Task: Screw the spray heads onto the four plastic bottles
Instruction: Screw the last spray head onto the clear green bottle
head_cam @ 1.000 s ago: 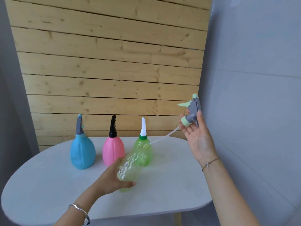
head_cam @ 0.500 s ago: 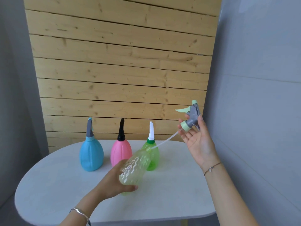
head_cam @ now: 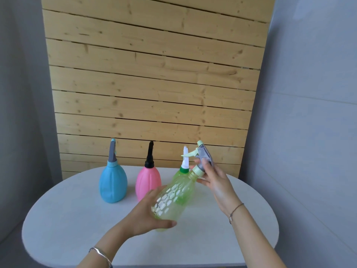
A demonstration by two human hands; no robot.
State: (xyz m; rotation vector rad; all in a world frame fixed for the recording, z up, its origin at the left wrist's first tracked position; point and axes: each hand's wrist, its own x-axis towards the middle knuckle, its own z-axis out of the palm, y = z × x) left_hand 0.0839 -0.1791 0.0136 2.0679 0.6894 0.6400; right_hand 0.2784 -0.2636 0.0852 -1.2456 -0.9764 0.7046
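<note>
My left hand (head_cam: 146, 215) grips a clear pale-green bottle (head_cam: 173, 196), tilted up to the right above the table. At its neck sits a grey and pale-green spray head (head_cam: 201, 159), its collar against the bottle's mouth, held by the fingers of my right hand (head_cam: 216, 182). Behind stand three bottles with heads on: a blue bottle (head_cam: 113, 182) with a grey head, a pink bottle (head_cam: 147, 180) with a black head, and a green bottle (head_cam: 182, 198) with a white head, partly hidden by the one I hold.
The bottles stand along the back of a white oval table (head_cam: 77, 219). A wooden slat panel (head_cam: 150, 84) rises right behind it, with grey walls on both sides.
My right hand has brought the spray head down and left, from held apart in the air to the bottle's neck, its tube now inside. The view has shifted closer.
</note>
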